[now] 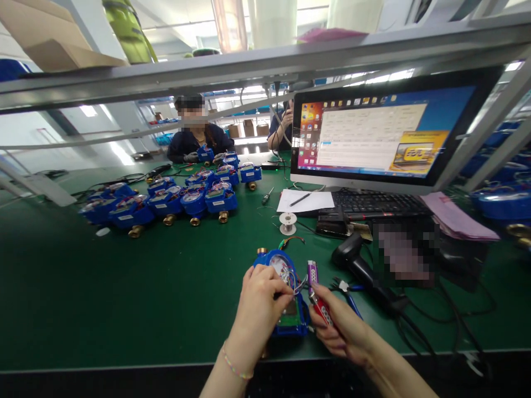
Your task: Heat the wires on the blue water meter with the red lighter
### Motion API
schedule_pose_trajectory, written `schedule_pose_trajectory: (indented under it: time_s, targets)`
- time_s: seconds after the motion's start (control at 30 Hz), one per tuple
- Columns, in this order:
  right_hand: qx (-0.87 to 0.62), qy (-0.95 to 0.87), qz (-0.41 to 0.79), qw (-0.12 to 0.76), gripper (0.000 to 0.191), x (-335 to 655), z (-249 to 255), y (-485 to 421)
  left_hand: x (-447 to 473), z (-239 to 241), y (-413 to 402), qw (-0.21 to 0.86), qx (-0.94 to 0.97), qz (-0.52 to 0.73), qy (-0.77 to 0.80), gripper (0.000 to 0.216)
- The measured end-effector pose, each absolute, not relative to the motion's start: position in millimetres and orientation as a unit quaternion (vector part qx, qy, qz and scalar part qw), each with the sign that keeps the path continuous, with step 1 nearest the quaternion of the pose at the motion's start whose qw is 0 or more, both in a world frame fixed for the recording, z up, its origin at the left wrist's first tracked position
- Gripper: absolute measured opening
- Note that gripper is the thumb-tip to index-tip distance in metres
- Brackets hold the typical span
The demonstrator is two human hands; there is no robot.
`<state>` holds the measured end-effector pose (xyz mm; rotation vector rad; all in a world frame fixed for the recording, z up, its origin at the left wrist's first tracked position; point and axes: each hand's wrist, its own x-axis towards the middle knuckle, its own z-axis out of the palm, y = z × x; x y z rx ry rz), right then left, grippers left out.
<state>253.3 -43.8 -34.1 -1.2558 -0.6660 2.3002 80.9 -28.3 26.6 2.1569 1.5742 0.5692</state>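
Blue meter housing point(279, 293), lid off, lying on the green surface point(124, 298) near its front edge, in front of the monitor point(390, 132). Left hand point(261, 298) is pinching the thin wires point(297, 285) over the exposed circuit board. Right hand point(340, 326) is gripping a purple-and-red battery pack point(316, 293) just right of the housing. Black scanner point(352, 260) is lying further right. Risk: wires look fine; a hard tug could likely snap them off the board.

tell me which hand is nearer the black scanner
Right. The right hand holds a battery just left of the scanner; the left hand is farther left, on the blue meter.
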Motion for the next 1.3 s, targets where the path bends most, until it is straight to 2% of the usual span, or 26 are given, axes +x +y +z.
schedule_pose_trajectory:
  time_s: [1.3]
  targets:
    - [-0.457,-0.293,0.823,0.167,0.059,244.4,-22.4,-32.3,81.3,27.2,-27.4,0.217,0.769,0.226,0.557,0.011]
